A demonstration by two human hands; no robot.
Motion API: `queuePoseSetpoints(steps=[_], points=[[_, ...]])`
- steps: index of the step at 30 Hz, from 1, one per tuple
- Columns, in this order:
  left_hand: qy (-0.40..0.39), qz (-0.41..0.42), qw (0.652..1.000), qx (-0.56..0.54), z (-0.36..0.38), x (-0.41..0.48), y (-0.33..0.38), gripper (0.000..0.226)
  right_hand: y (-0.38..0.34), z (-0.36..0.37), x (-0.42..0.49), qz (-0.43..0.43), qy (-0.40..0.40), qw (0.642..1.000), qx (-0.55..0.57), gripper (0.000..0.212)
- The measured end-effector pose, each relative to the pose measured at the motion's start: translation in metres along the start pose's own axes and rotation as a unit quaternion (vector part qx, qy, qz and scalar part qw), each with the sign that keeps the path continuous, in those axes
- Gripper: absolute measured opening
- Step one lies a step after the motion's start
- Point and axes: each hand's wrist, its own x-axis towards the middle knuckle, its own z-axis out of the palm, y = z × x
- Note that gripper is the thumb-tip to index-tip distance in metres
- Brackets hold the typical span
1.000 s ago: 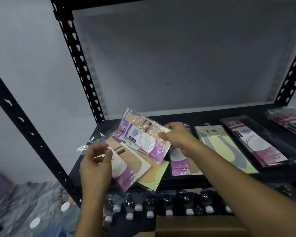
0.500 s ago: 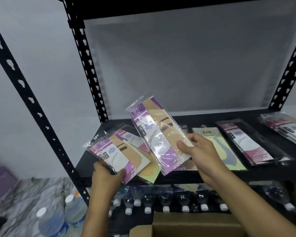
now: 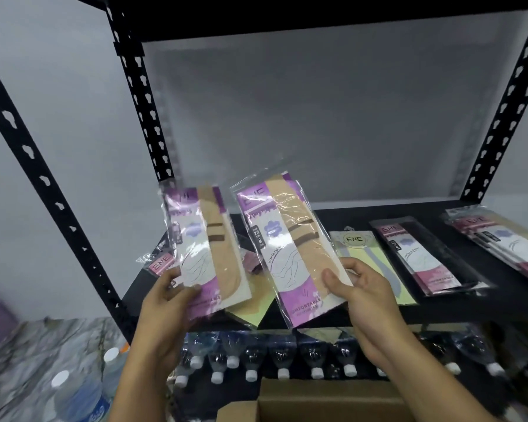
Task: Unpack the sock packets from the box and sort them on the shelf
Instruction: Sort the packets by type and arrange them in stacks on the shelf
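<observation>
I hold two beige-and-purple sock packets upright side by side above the black shelf [image 3: 457, 312]. My left hand [image 3: 168, 296] grips the bottom of the left packet [image 3: 201, 248]. My right hand [image 3: 360, 287] grips the lower right edge of the right packet [image 3: 287, 251]. On the shelf lie a pink-labelled packet [image 3: 160, 264] and a yellow-green packet [image 3: 250, 312] behind my hands, a yellow-green packet [image 3: 375, 266] to the right, then a black-and-pink packet [image 3: 421, 260] and a stack of packets [image 3: 500, 239] at the far right. The cardboard box [image 3: 302, 403] stands open at the bottom.
Black slotted uprights [image 3: 137, 95] frame the shelf, with another board overhead. A row of capped water bottles [image 3: 250, 360] lies on the level below. More bottles [image 3: 83, 391] stand at the lower left on a marbled surface.
Both packets have been raised off the shelf and turned upright. The left one came up from lying flat, and the two now stand apart, side by side.
</observation>
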Motion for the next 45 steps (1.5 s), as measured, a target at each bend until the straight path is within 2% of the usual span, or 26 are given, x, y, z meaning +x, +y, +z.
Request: queuePoseSetpoints(steps=[3,7,15,32,35,39,42,45], points=[[-0.040,0.036,0.998,-0.036,0.011,-0.005,0.006,0.033,-0.001,-0.001,0.000,-0.018,0.012,1.000,0.015,0.016],[-0.056,0.050,0.995,-0.062,0.022,-0.007,0.005,0.033,-0.002,-0.001,0.000,-0.040,0.033,0.997,0.051,0.018],[-0.049,0.058,0.997,-0.028,0.025,-0.002,0.000,0.034,-0.004,-0.005,-0.001,-0.060,0.047,0.994,0.082,0.016],[-0.043,0.053,0.998,0.005,0.034,0.001,-0.004,0.031,-0.005,-0.016,0.009,-0.033,0.094,0.992,0.076,0.012],[-0.041,0.055,0.998,0.011,0.033,0.002,-0.004,0.031,0.003,-0.017,0.017,-0.007,0.107,0.993,0.050,0.014],[-0.034,0.047,0.998,0.014,0.033,0.002,-0.004,0.031,0.013,-0.018,0.031,0.021,0.121,0.992,-0.031,0.032],[-0.033,0.047,0.998,0.017,0.032,0.003,-0.006,0.033,0.014,-0.015,0.043,0.022,0.130,0.987,-0.094,0.022],[-0.037,0.047,0.998,0.020,0.033,0.004,-0.008,0.036,0.020,-0.010,0.054,0.020,0.135,0.978,-0.159,0.021]])
